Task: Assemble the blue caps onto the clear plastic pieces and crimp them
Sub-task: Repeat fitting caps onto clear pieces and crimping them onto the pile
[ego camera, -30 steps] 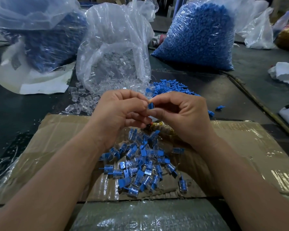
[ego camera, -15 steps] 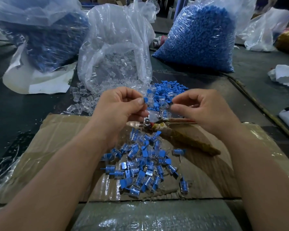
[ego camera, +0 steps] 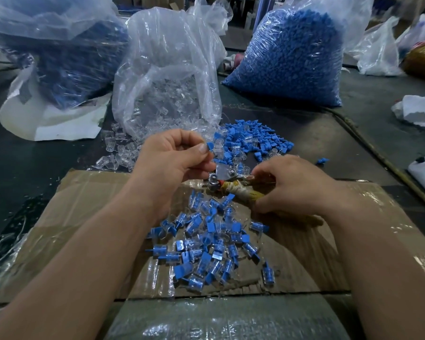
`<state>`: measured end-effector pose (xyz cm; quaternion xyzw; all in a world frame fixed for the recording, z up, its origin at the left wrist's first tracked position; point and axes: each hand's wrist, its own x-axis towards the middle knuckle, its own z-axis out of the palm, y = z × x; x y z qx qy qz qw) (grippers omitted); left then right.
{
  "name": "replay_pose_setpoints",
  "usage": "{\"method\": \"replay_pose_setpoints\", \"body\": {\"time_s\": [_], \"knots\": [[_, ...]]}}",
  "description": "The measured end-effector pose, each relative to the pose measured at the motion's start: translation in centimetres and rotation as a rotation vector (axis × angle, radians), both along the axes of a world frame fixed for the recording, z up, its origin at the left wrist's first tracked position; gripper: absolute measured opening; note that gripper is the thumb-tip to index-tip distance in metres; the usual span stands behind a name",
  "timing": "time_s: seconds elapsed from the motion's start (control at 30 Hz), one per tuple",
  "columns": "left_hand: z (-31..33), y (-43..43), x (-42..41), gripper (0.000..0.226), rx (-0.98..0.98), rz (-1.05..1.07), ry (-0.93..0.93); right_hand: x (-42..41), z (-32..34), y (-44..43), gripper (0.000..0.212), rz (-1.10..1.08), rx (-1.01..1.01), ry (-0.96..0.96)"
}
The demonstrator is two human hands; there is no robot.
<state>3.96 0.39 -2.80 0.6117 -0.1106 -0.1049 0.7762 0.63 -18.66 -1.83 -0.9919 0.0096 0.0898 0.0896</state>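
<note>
A dark, matte table [ego camera: 304, 133] carries three crinkled film bags: one packed tight with blue caps [ego camera: 290, 57], a slumped clear bag [ego camera: 167, 77] of transparent pieces, and a left bag [ego camera: 59, 52] with dark blue contents blurred behind the film. A flat sheet of cardboard [ego camera: 84, 217], wrapped in glossy tape, lies across the near edge.

On the cardboard sits a heap of finished parts [ego camera: 206, 251]: short clear tubes, each with a flat blue tab. Beyond the cardboard, a loose pile of caps [ego camera: 253, 138] lies just beside spilled clear pieces [ego camera: 118, 150] at the clear bag's mouth.

The right hand [ego camera: 295, 190] curls down over a crimper [ego camera: 228, 177], fingers wrapped on its handle bound in pale, frayed cloth; its grey metal head with round bolts points left, between the two hands. Whether that grip is tight cannot be told.

The left hand [ego camera: 172, 163] is raised just above the crimper head, thumb and forefinger pressed together on one part [ego camera: 212, 148], its blue tab showing at the thumbnail and a clear body just past it.
</note>
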Motion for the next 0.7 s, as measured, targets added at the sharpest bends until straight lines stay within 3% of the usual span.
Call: {"method": "replay_pose_setpoints", "body": {"time_s": [0.23, 0.5, 0.7], "knots": [[-0.1, 0.0, 0.1, 0.013, -0.019, 0.017, 0.009, 0.9, -0.7, 1.4, 0.009, -0.011, -0.217, -0.178], [-0.4, 0.1, 0.5, 0.013, -0.055, 0.061, 0.044, 0.2, -0.9, -0.1, 0.008, -0.114, -0.057, -0.269], [-0.3, 0.0, 0.3, 0.012, -0.017, 0.088, -0.011, -0.1, -0.7, 0.6, 0.006, -0.045, 0.247, -0.446]]}}
